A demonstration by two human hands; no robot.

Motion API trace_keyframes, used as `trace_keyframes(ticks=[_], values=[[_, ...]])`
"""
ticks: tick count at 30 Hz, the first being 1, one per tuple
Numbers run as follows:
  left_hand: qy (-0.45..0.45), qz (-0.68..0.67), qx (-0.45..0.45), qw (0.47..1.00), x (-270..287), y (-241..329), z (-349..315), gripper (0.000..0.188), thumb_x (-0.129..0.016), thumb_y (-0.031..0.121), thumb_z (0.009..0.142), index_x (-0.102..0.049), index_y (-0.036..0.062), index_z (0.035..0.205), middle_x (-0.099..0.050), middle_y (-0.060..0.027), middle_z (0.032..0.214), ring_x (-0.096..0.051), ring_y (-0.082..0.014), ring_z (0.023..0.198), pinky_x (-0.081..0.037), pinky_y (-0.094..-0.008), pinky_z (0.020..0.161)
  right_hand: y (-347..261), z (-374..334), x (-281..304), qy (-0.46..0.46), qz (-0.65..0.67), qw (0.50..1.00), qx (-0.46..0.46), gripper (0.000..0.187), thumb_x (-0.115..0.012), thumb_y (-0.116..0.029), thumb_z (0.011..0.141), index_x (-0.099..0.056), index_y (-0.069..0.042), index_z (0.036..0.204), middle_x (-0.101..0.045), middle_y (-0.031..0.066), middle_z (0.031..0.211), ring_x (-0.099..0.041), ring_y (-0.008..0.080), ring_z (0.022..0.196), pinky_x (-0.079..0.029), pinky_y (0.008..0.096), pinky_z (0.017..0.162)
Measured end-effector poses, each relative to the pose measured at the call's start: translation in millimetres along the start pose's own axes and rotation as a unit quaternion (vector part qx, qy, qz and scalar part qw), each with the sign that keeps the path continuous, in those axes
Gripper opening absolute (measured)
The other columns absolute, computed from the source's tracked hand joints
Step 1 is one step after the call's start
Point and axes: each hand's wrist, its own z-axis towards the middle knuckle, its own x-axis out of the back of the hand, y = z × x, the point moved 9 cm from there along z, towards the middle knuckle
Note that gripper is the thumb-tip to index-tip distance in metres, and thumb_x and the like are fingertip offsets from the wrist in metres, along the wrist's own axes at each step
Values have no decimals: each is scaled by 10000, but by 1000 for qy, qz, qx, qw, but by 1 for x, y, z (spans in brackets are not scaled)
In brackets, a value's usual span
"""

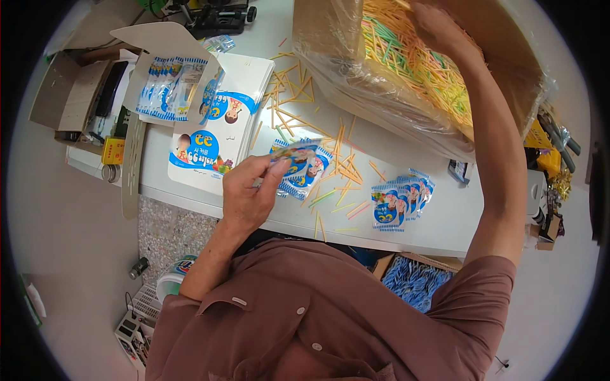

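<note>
My left hand (pixel 249 198) pinches a small blue, white and clear packet (pixel 296 159) between thumb and fingers, above more of the same packets (pixel 304 184) on the table. Far right, my right arm stretches over a large cardboard box (pixel 387 89) lined with clear plastic. Inside it lies a heap of thin coloured sticks (pixel 413 60), orange, green, yellow and pink. My right hand (pixel 438 28) is down among them at the top edge of the view, fingers bent together; what they hold is not clear. Loose orange sticks (pixel 292 120) lie scattered between the box and my left hand.
A fanned group of packets (pixel 401 200) lies on the white table (pixel 438 228) to the right. On the left, an open display carton (pixel 173 89) holds upright packets beside a stack of flat printed cartons (pixel 206 149). A black stand (pixel 219 19) is at the back.
</note>
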Motion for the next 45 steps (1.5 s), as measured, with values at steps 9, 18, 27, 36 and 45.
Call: trace_keyframes(ticks=[9,18,27,36,45], values=[[41,-445,26,894,4,70,61,231,-614,135,984,-653,-61,1100,-713,-79,958,-641,-85,843,-516,-225,741,-106,-190,65,-189,774,602,58,338,-463,-313,1037,-605,-10,989,-647,91,800,-644,181,705,-502,303,614],[-364,-161,63,915,-124,37,-7,332,-625,242,957,-551,-1,744,-598,-49,687,-466,-53,572,-390,-277,470,-270,-307,-30,-283,955,-50,-69,359,-531,-354,996,-585,-4,1053,-637,141,830,-647,275,775,-518,315,555],[-25,-381,197,903,-59,-12,15,208,-613,155,992,-682,-26,1067,-716,-52,946,-612,-38,764,-472,-179,645,-129,-283,-55,185,787,561,-177,162,-522,-156,1020,-599,-14,1020,-667,93,1042,-607,189,1005,-453,318,919],[-18,-369,254,894,-57,-28,-3,216,-693,144,932,-690,-43,1039,-725,-76,903,-640,-57,715,-479,-164,593,-127,-269,-121,125,676,709,-159,224,-520,-162,1014,-563,14,1145,-672,144,1182,-607,206,1136,-452,297,947],[-122,-323,197,918,-70,-9,-1,220,-690,128,928,-720,-78,999,-736,-82,869,-642,-59,740,-513,-207,624,-141,-272,-58,105,912,373,-138,166,-486,-185,1039,-531,-44,1115,-649,197,1204,-559,286,1237,-398,394,1084]])
